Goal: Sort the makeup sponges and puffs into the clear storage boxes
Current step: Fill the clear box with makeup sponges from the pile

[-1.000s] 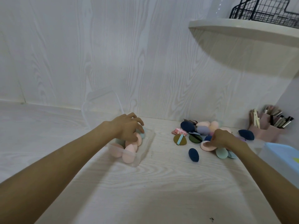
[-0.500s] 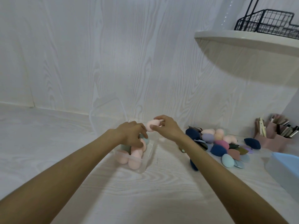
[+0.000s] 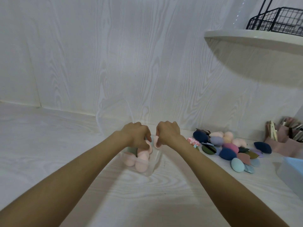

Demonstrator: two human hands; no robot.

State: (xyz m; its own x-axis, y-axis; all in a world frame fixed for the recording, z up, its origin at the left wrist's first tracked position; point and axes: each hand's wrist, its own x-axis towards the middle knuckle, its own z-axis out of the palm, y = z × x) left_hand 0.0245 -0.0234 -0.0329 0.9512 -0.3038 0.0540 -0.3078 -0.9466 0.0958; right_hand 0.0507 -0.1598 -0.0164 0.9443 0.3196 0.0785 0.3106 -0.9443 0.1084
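Observation:
A clear storage box (image 3: 154, 163) stands on the white table in front of me, its clear lid (image 3: 114, 112) tilted up behind it. Several pink sponges (image 3: 141, 163) lie inside. My left hand (image 3: 137, 136) reaches into the box with its fingers curled down onto the sponges. My right hand (image 3: 167, 133) hovers over the box's right side and pinches a pink sponge (image 3: 156, 141) between its fingertips. A pile of loose sponges and puffs (image 3: 227, 149) in navy, pink, teal and green lies to the right.
A pink organiser (image 3: 285, 141) with brushes stands at the far right by the wall. A pale blue box (image 3: 293, 171) sits at the right edge. Above right, a white shelf (image 3: 246, 38) carries a black wire basket (image 3: 278, 20).
My right hand took a pink sponge from the pile, carried it left and has now lowered it into the box. My left hand stayed in the box.

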